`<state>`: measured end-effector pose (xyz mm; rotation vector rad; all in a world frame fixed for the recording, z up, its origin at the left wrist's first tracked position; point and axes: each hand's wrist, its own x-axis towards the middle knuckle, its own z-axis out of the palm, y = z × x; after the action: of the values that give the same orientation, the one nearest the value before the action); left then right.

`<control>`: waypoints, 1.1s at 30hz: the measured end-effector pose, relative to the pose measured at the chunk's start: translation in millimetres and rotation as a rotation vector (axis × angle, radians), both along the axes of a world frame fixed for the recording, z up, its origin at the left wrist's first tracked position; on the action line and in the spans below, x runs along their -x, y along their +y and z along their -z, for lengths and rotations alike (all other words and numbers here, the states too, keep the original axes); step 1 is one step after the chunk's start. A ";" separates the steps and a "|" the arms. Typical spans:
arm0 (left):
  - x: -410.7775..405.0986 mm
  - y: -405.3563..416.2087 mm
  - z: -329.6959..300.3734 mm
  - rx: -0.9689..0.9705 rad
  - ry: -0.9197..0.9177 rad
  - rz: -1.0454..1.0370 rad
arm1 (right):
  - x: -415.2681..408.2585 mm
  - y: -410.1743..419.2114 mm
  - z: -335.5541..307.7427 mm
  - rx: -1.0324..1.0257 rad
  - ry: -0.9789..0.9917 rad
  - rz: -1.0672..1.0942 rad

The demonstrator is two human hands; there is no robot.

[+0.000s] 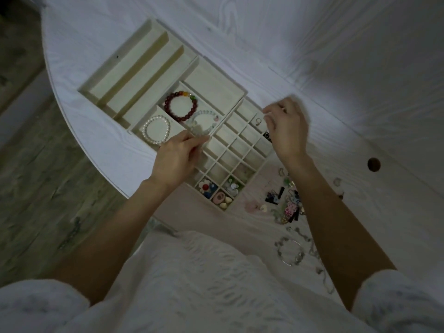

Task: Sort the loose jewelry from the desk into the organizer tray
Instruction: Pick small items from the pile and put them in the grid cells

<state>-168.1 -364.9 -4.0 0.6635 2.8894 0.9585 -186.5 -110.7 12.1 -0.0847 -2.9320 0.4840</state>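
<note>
A cream organizer tray [216, 73] lies on the white desk [312, 56]. Its larger cells hold a dark red bead bracelet [168, 109], a pearl bracelet [156, 129] and a pale clear bracelet [204, 115]. A grid of small cells has a ring [258, 121] near its far end and colourful small pieces [216, 192] at its near end. My left hand [177, 157] hovers at the tray's near side, its fingertips pinching something small and clear. My right hand [287, 127] is over the far grid cells with curled fingers; what it holds is blurred.
Loose jewelry [288, 205] lies on the desk right of the tray, under my right forearm: pink and black clips, chains and a clear bead bracelet [289, 251]. A round cable hole [373, 164] is at the right. The desk's curved edge runs along the left, with floor beyond.
</note>
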 end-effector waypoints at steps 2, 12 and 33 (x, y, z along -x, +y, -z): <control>0.1 -0.7 0.1 -0.001 0.005 0.003 | -5.9 2.4 -0.5 -0.004 0.057 0.048; 2.7 -1.9 1.1 0.000 -0.015 0.013 | -12.6 -0.7 4.7 -0.027 -0.169 0.001; 3.6 -0.7 -1.2 0.011 -0.015 0.026 | -18.4 -15.7 6.5 0.020 -0.184 0.154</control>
<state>-171.7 -365.6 -2.9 0.6877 2.8635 0.9392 -168.1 -126.4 5.5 -0.3744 -3.0660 0.5071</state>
